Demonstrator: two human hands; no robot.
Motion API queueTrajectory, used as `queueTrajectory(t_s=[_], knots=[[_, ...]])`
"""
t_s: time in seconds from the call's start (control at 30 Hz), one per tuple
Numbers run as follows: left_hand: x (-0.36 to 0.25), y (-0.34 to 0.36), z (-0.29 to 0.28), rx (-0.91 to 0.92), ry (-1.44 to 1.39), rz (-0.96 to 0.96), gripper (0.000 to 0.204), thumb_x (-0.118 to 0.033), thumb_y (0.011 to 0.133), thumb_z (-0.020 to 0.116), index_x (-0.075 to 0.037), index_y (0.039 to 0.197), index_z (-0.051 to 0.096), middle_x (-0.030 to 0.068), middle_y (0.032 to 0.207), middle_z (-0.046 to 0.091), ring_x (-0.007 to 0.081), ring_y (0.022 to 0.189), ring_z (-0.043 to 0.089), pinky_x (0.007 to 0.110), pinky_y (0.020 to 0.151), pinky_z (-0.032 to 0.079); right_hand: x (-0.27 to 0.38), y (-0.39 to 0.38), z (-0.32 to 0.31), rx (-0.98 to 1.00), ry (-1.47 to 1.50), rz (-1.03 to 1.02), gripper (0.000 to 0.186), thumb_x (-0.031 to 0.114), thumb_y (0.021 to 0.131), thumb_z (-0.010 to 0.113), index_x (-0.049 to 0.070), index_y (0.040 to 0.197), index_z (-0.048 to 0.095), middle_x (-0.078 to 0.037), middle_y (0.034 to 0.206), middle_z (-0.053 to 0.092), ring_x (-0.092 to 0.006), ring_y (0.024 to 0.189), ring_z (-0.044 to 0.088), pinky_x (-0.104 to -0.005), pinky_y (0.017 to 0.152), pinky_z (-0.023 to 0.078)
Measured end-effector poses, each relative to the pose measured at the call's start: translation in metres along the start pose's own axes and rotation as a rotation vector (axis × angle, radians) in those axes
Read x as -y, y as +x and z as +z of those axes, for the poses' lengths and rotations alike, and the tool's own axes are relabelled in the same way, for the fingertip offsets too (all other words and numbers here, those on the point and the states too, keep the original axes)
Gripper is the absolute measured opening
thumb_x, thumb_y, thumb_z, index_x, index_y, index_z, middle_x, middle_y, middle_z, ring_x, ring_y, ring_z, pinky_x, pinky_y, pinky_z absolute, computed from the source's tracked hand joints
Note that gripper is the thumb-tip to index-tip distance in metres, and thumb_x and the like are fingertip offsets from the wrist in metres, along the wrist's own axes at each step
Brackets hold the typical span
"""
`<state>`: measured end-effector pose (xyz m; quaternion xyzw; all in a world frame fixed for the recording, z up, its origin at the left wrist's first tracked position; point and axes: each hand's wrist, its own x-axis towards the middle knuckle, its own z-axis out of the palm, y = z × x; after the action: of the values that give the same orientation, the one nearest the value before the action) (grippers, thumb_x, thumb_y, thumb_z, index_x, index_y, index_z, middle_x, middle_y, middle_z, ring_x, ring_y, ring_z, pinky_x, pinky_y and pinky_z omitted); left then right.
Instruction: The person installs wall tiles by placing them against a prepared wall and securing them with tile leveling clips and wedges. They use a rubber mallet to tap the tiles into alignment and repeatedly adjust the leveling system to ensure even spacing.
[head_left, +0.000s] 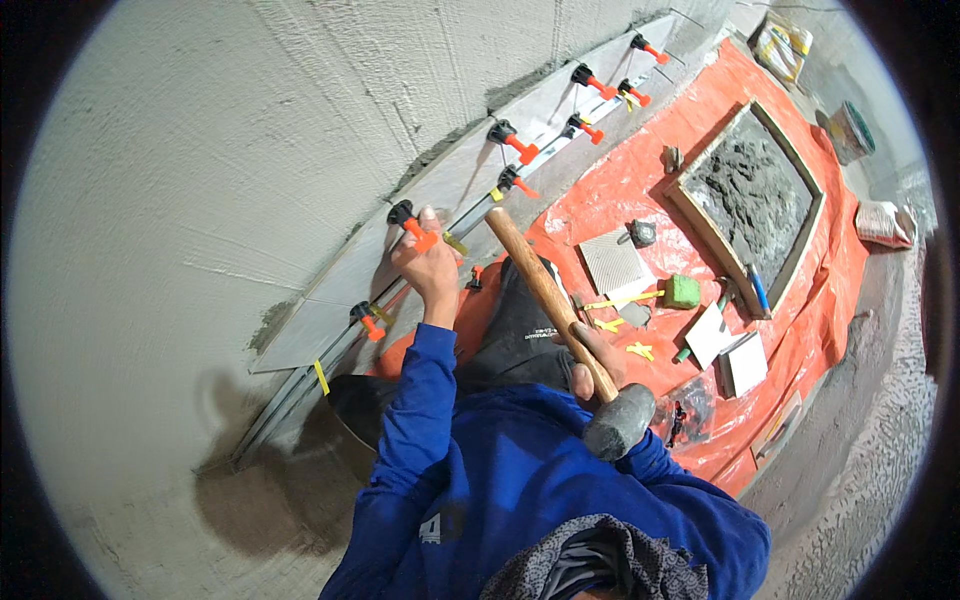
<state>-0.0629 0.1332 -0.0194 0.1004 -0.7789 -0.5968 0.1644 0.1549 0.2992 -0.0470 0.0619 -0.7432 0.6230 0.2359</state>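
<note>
Several printed areas noted, left to right: pale mark on blue sweatshirt (520, 440), lower centre; small white lettering on black trousers (510, 345), centre; coloured print on yellow-and-white bag (785, 48), upper right.

Left hand (432, 268), left of centre: fingers partly curled at orange-and-black clamp (415, 232), on slanting row of grey tiles (340, 285); cannot tell whether pinching or merely touching, fingertips partly hidden. Left forearm raised steeply from lower centre.

Right hand (598, 360), right of centre: closed around wooden handle of mallet (545, 285), near the head. Mallet slanted across centre, handle end up and left, grey head down and right, before sweatshirt. Right arm bent, close to torso.

At right: orange sheet (600, 190) under green sponge (682, 291) and wood-rimmed tray (705, 235) of grey mortar (755, 180).
</note>
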Motion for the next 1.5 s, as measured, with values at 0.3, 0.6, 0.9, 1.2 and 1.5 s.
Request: queueTrajectory(t_s=[0.3,0.6,0.9,1.2,1.5], knots=[[-0.013,-0.022,-0.003,0.142,-0.020,-0.019,0.039,-0.028,0.099,0.060,0.005,0.079,0.066,0.0043,0.048,0.052,0.0129,0.042,0.052,0.032,0.045,0.041,-0.004,0.000,0.003,-0.043,0.005,0.114,0.052,0.030,0.097,0.050,-0.002,0.138,0.046,-0.022,0.105,0.068,-0.0307,0.102,0.066,-0.0416,0.097,0.047],[-0.002,-0.044,0.012,0.258,-0.149,0.156,0.025,-0.021,0.098,0.062,0.003,0.103,0.066,0.0003,0.073,0.059,0.0092,0.062,0.055,0.026,0.057,0.045,-0.013,0.001,-0.005,-0.081,0.010,0.178,0.056,0.031,0.096,0.050,-0.003,0.140,0.043,-0.023,0.105,0.067,-0.0256,0.099,0.064,-0.0369,0.091,0.048],[0.025,-0.066,0.033,0.372,-0.756,-0.476,0.075,-0.010,0.099,0.052,-0.018,0.158,0.008,0.0047,0.084,0.061,0.0114,0.058,0.056,0.026,0.055,0.048,-0.002,0.013,-0.010,-0.003,0.020,0.235,0.058,0.036,0.096,0.050,0.000,0.140,0.045,-0.021,0.104,0.068,-0.0170,0.084,0.058,-0.0300,0.076,0.045],[0.025,-0.068,0.034,0.426,-0.843,-0.521,0.094,0.004,0.086,0.047,-0.026,0.158,-0.005,0.0072,0.113,0.049,0.0159,0.073,0.058,0.033,0.065,0.050,0.005,0.015,-0.010,-0.015,0.082,0.252,0.052,0.027,0.094,0.052,-0.004,0.135,0.050,-0.020,0.105,0.068,-0.0267,0.100,0.066,-0.0367,0.092,0.049],[0.033,-0.071,0.029,0.494,-0.861,-0.468,0.097,0.007,0.083,0.045,-0.028,0.158,-0.006,0.0059,0.136,0.038,0.0204,0.104,0.055,0.041,0.086,0.051,-0.014,0.040,0.010,0.037,0.096,0.219,0.049,0.026,0.096,0.051,-0.003,0.136,0.050,-0.018,0.106,0.069,-0.0212,0.090,0.065,-0.0331,0.085,0.050]])
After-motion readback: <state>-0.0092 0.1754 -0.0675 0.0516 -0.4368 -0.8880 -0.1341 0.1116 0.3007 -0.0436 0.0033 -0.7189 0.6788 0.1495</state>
